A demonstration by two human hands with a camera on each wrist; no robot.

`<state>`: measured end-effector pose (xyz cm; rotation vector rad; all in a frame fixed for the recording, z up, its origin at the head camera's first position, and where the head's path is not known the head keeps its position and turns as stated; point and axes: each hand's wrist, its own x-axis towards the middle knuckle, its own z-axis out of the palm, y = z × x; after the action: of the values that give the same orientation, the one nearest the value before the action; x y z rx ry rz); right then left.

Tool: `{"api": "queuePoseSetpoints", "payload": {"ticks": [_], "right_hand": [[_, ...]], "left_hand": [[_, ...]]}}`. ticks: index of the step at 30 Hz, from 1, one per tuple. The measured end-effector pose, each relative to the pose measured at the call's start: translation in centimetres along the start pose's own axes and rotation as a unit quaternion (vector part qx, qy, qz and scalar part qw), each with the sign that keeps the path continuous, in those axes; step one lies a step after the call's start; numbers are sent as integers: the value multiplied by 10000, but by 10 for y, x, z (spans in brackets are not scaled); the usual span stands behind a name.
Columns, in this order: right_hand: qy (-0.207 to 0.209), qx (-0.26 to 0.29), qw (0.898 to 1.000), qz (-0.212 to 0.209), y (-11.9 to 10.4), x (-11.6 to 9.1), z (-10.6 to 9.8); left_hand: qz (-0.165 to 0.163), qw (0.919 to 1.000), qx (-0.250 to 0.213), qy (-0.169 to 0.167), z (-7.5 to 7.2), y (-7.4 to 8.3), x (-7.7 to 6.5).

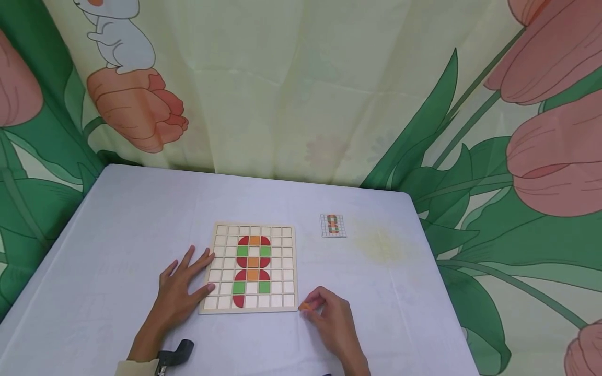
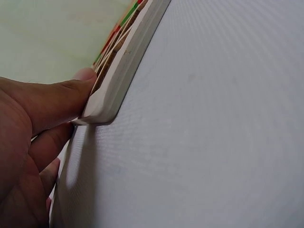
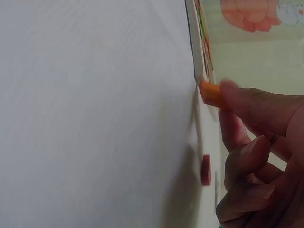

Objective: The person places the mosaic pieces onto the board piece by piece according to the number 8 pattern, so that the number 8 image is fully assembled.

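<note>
A square wooden grid board (image 1: 288,277) lies on the table. Red rounded tiles (image 1: 239,301), orange square tiles (image 1: 253,262) and green square tiles (image 1: 239,287) fill some of its middle cells. My left hand (image 1: 176,300) rests at the board's left side with fingers spread, thumb and fingertips touching the rim. The left wrist view has the thumb (image 2: 66,97) on the board's edge (image 2: 107,102). Just off the lower right corner, my right hand (image 1: 335,325) pinches an orange tile (image 3: 212,94) between thumb and finger.
A small card (image 1: 333,226) printed with a similar coloured grid pattern lies beyond the board to the right. In the right wrist view a red piece (image 3: 205,170) sits on the white tablecloth (image 3: 95,118). A flowered curtain (image 1: 291,94) hangs behind the table.
</note>
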<state>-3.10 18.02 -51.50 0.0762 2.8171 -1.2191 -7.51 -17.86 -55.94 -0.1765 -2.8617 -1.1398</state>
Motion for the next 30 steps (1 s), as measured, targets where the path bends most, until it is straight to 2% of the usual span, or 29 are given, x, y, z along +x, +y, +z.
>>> {"api": "queuePoseSetpoints", "payload": {"ticks": [8, 14, 30], "right_hand": [[108, -343, 9990, 278, -9, 8, 6], [209, 169, 9995, 150, -15, 9, 9], [-494, 867, 9950, -24, -43, 19, 48]], "left_hand": [[-14, 10000, -26, -33, 0, 0, -1], [-42, 10000, -72, -36, 0, 1, 1], [-77, 10000, -20, -44, 1, 0, 1]]}}
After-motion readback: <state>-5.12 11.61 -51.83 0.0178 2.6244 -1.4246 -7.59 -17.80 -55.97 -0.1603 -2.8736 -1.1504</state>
